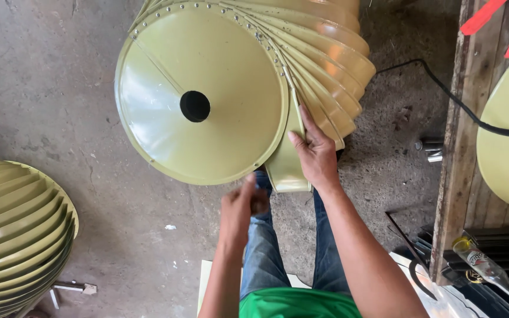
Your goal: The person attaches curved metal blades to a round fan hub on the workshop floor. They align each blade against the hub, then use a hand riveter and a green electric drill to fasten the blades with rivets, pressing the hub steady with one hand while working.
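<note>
An olive-green sheet-metal ventilator (207, 88) rests against my knees, its round end plate with a dark centre hole facing me and curved blades fanning off to the right. My right hand (313, 150) lies flat on a loose blade (287, 162) at the plate's lower right edge, thumb pressing it. My left hand (243, 206) hovers just below the plate's rim, blurred, fingers curled around something small that I cannot make out.
A second finished ventilator (16, 235) lies at the lower left on the concrete floor. At right stands a wooden bench (458, 147) with another green part (508, 129), a black cable (443, 88), a glass bottle (490, 271) and red-handled tools (484, 17).
</note>
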